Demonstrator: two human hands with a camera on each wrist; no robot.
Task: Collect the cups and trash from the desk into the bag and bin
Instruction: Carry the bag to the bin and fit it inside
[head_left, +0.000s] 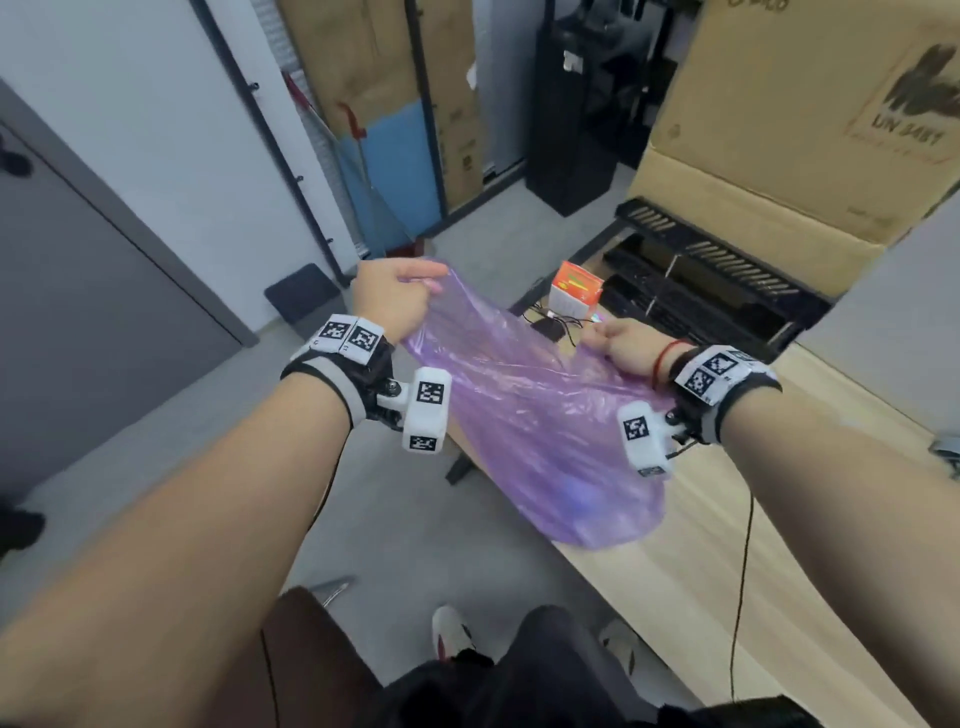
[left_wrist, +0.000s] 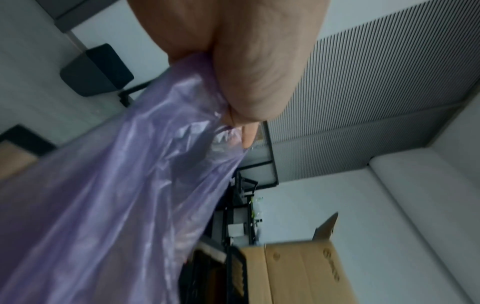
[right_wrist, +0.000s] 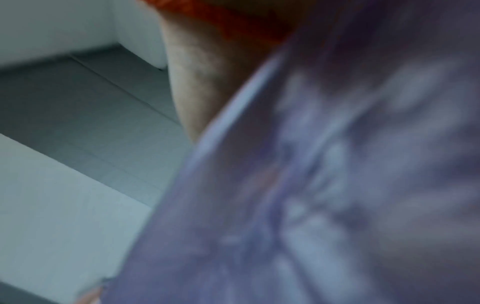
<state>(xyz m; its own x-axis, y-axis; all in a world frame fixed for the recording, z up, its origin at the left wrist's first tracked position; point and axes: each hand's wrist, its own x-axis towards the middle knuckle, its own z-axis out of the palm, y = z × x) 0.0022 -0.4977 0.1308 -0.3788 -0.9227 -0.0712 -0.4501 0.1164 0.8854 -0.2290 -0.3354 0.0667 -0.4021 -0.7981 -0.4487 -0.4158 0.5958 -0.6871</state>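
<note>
Purple and see-through, the plastic bag (head_left: 540, 415) hangs stretched between both hands above the near corner of the light wooden desk (head_left: 779, 545), its lower end sagging onto the desktop edge. The left hand (head_left: 395, 299) is clenched round one bunched edge of the bag, out over the grey floor (head_left: 395, 519); in the left wrist view the film gathers under the curled fingers (left_wrist: 249, 131) and spreads downward from them. The right hand (head_left: 626, 345) grasps the opposite edge with fingers curled, over the desk; the right wrist view is blurred and shows little beyond purple film close to the lens. Both wrists wear black straps with white marker blocks.

Just beyond the bag, an orange and white carton (head_left: 576, 291) stands on the desk beside a small dark device (head_left: 548, 328) with thin cables. Behind these lies a black slatted rack (head_left: 727, 260), and past it a large cardboard box (head_left: 805, 119). More tall cardboard (head_left: 374, 78) leans against the far wall.
</note>
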